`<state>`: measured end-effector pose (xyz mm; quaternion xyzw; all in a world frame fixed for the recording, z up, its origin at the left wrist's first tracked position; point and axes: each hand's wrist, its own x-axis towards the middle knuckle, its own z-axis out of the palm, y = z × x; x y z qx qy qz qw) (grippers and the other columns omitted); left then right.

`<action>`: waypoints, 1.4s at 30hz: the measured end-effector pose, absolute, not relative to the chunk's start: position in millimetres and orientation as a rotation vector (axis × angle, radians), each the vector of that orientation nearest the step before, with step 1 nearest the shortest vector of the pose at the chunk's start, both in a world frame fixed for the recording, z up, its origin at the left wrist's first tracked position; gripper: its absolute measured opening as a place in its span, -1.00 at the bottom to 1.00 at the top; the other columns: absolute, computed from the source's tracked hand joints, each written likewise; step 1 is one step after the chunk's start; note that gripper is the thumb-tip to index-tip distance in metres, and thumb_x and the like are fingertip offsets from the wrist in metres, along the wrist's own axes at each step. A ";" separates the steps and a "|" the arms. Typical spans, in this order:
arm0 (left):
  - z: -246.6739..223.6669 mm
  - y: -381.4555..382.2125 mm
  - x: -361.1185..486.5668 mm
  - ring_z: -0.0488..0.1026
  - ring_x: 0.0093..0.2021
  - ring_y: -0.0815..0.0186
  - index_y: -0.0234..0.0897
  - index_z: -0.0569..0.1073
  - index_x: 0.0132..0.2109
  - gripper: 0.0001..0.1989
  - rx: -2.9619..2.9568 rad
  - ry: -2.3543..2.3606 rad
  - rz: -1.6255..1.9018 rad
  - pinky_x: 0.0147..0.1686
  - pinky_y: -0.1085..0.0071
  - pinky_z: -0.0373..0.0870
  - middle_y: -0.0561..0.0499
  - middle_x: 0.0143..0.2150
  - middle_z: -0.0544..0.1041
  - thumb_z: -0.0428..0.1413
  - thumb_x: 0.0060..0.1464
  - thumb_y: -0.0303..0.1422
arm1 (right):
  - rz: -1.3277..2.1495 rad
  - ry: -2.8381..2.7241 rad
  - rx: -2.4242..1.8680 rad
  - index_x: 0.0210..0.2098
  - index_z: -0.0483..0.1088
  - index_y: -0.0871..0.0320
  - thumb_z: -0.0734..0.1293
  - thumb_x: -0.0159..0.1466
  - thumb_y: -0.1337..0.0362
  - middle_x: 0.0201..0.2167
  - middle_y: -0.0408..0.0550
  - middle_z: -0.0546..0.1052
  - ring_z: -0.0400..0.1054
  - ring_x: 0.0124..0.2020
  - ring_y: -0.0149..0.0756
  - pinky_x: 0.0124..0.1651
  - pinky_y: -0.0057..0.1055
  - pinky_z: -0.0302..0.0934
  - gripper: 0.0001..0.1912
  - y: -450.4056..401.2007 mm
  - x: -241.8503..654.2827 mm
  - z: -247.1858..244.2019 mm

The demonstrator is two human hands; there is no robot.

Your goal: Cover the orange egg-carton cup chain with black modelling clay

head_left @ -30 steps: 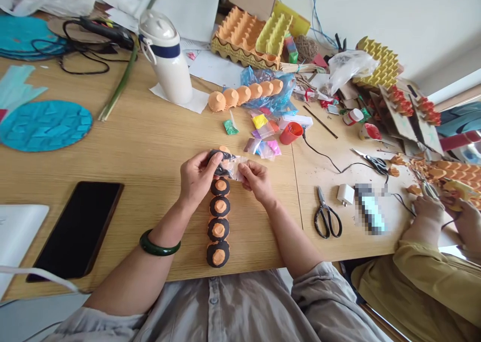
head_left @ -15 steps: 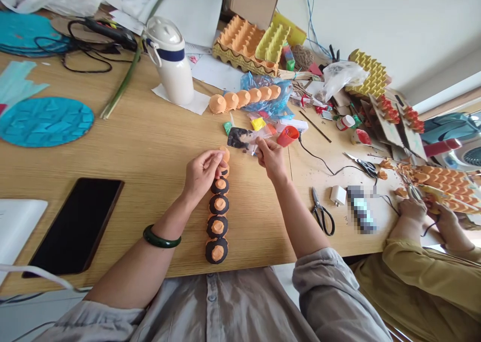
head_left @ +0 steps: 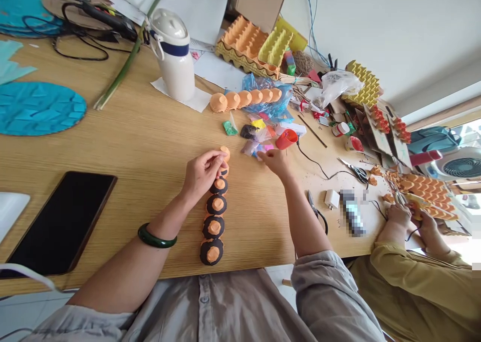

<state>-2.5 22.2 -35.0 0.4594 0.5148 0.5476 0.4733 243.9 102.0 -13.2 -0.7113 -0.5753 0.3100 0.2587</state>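
The strip of orange cups (head_left: 214, 226) lies on the table (head_left: 255, 221), directly in front of the wearer, running away from the near edge; black rings surround the nearer raised centres. The left hand (head_left: 203, 174) is at the far part of the strip, thumb and fingertips drawn together; it covers part of the cups there, and whether a small piece is pinched cannot be told. The right hand (head_left: 277, 162) is partly curled, with its fingertips at the small plastic packets (head_left: 250, 147), near the red cup (head_left: 286, 139); its grip on a packet cannot be confirmed. The black packet (head_left: 248, 131) lies among them, beside the yellow one. The right forearm partly hides the near scissors (head_left: 317, 211). A pixelated patch (head_left: 352, 212) masks an item beside the white plug (head_left: 331, 199). A white object (head_left: 13, 209) is cut off at the left edge.
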 end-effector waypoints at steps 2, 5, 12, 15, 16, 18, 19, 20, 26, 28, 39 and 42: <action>-35.2 21.9 -2.4 0.43 -0.57 0.43 -0.29 0.67 -0.15 -0.77 1.132 1.260 1.338 -0.52 0.54 0.41 0.00 -0.41 0.67 0.21 0.22 -0.24 | 0.927 -1.562 -1.899 -0.66 0.32 0.11 0.53 0.19 0.21 -0.70 -0.26 0.31 0.13 -0.56 -0.43 -0.44 -0.40 -0.03 -0.59 102.1 237.7 -20.3; -35.6 21.4 -2.1 0.44 -0.57 0.41 -0.30 0.67 -0.14 -0.71 1.144 1.246 1.335 -0.51 0.52 0.42 -0.01 -0.40 0.68 0.26 0.20 -0.15 | 0.979 -1.517 -1.805 -0.62 0.30 0.10 0.45 0.26 0.23 -0.67 -0.27 0.33 0.14 -0.59 -0.46 -0.47 -0.45 0.01 -0.62 111.9 222.8 -27.2; -34.3 20.0 -0.8 0.46 -0.55 0.39 -0.31 0.68 -0.15 -0.60 1.168 1.177 1.306 -0.50 0.49 0.43 -0.05 -0.38 0.69 0.31 0.17 -0.02 | 1.106 -1.297 -1.582 -0.48 0.37 0.10 0.37 0.28 0.30 -0.58 -0.30 0.33 0.17 -0.57 -0.50 -0.53 -0.54 0.09 -0.80 112.4 209.6 -17.9; -32.9 17.4 -0.3 0.46 -0.55 0.39 -0.32 0.68 -0.13 -0.60 1.165 1.171 1.330 -0.49 0.48 0.43 -0.06 -0.37 0.69 0.28 0.22 -0.03 | 1.306 -1.167 -1.450 -0.27 0.49 0.10 0.34 0.22 0.37 -0.34 -0.19 0.60 0.51 -0.37 -0.44 -0.27 -0.47 0.50 -0.89 86.8 212.7 -14.8; -32.4 16.0 -0.1 0.47 -0.53 0.39 -0.32 0.69 -0.11 -0.61 1.181 1.185 1.338 -0.48 0.48 0.45 -0.06 -0.36 0.70 0.26 0.25 -0.04 | 1.454 -1.053 -1.312 -0.22 0.53 0.11 0.38 0.17 0.41 -0.22 -0.14 0.67 0.61 -0.22 -0.38 -0.09 -0.39 0.60 -0.81 76.8 212.7 -15.4; -31.2 13.0 0.3 0.54 -0.47 0.35 -0.30 0.70 -0.08 -0.63 1.254 1.225 1.348 -0.39 0.46 0.50 -0.05 -0.34 0.71 0.22 0.32 -0.07 | 1.620 -0.917 -1.112 -0.18 0.59 0.10 0.48 0.12 0.43 -0.10 -0.10 0.73 0.68 -0.05 -0.30 0.12 -0.30 0.63 -0.74 57.7 210.0 -18.5; -30.6 11.6 0.5 0.59 -0.42 0.32 -0.29 0.70 -0.06 -0.64 1.312 1.243 1.348 -0.33 0.44 0.54 -0.05 -0.32 0.72 0.20 0.35 -0.09 | 1.660 -0.886 -1.062 -0.16 0.60 0.10 0.52 0.14 0.40 -0.08 -0.08 0.75 0.69 -0.02 -0.27 0.16 -0.27 0.63 -0.75 49.6 207.5 -20.6; -30.0 10.6 0.6 0.64 -0.35 0.29 -0.28 0.71 -0.05 -0.65 1.386 1.258 1.351 -0.26 0.42 0.56 -0.07 -0.28 0.74 0.19 0.37 -0.11 | 1.686 -0.876 -1.036 -0.14 0.61 0.11 0.55 0.18 0.35 -0.07 -0.06 0.76 0.70 -0.01 -0.25 0.17 -0.26 0.64 -0.76 42.8 204.4 -22.7; -28.7 10.3 0.1 0.67 0.03 0.13 -0.17 0.73 -0.05 -0.75 1.902 1.282 1.431 0.11 0.24 0.55 -0.07 -0.07 0.78 0.16 0.41 -0.23 | 1.681 -0.832 -1.017 -0.11 0.59 0.09 0.65 0.23 0.22 -0.13 -0.07 0.78 0.72 -0.04 -0.25 0.09 -0.28 0.67 -0.71 25.4 188.5 -26.2; -29.5 10.4 -0.4 0.66 0.07 0.13 -0.16 0.73 -0.01 -0.77 1.969 1.291 1.439 0.12 0.23 0.54 -0.07 -0.04 0.77 0.17 0.42 -0.25 | 1.652 -0.809 -1.019 -0.14 0.60 0.08 0.69 0.17 0.20 -0.15 -0.09 0.78 0.72 -0.08 -0.26 0.06 -0.29 0.68 -0.66 22.9 186.7 -25.6; -32.0 7.6 2.9 0.63 -0.03 0.14 -0.10 0.77 0.04 -0.75 2.133 1.300 1.391 0.09 0.21 0.53 -0.04 -0.08 0.76 0.22 0.45 -0.17 | 1.622 -0.864 -1.037 -0.04 0.51 0.03 0.71 0.10 -0.06 -0.41 -0.28 0.65 0.58 -0.43 -0.38 -0.29 -0.39 0.62 -0.41 5.4 179.9 -20.2; -30.4 6.5 3.9 0.61 -0.10 0.17 -0.13 0.76 -0.09 -0.78 2.126 1.282 1.451 0.00 0.23 0.55 -0.03 -0.17 0.75 0.22 0.47 -0.22 | 1.654 -0.859 -1.025 -0.04 0.53 0.05 0.69 0.14 -0.10 -0.41 -0.24 0.65 0.57 -0.45 -0.37 -0.29 -0.36 0.62 -0.43 2.6 179.3 -17.8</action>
